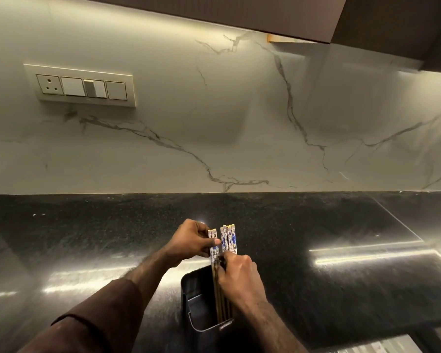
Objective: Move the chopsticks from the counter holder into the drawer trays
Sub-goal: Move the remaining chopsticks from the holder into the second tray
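A socket panel [83, 85] sits on the wall far up-left. The left hand [189, 242] pinches two chopsticks [212, 242]; the right hand [239, 276] grasps the rest, which stand in the black holder [196, 309] on the bench [341, 263], their lower ends hidden.

Dark brown sleeve [92, 324] pushed up left forearm; right forearm bare.

Warm strip light from under the upper cabinet [214, 11] washes the marble backsplash [214, 110], throwing bright glare streaks across the black countertop [341, 250]; wide-angle edges bow.
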### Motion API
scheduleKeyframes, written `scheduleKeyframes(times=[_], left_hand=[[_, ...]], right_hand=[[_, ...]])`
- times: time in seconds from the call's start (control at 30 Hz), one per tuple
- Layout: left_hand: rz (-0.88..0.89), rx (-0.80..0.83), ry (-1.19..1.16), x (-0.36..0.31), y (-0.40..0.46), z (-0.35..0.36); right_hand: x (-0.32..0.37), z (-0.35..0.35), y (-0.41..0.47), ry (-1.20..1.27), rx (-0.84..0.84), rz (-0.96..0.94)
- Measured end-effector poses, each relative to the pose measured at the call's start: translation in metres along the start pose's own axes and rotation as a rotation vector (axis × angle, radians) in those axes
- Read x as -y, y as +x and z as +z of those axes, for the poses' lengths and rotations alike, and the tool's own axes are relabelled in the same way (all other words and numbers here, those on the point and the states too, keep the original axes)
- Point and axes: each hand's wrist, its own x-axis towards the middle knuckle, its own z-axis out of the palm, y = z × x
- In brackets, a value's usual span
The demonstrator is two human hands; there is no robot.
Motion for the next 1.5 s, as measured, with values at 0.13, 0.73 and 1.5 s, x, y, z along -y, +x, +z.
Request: scheduleKeyframes(times=[0.13, 0.73, 1.5], left_hand=[[0.012, 0.031, -0.01, -0.004, -0.002, -0.006], [0.175, 0.11, -0.128, -0.084, -0.013, -0.022], [0.143, 0.136, -0.306, -0.124, -0.03, -0.02]], right_hand=[[-0.002, 0.002, 0.0, 0.051, 0.034, 0.017], [0.009, -0.036, 0.015, 0.814, 0.249, 0.16], [0.011, -0.067, 0.011, 1.077, 0.333, 0.064]])
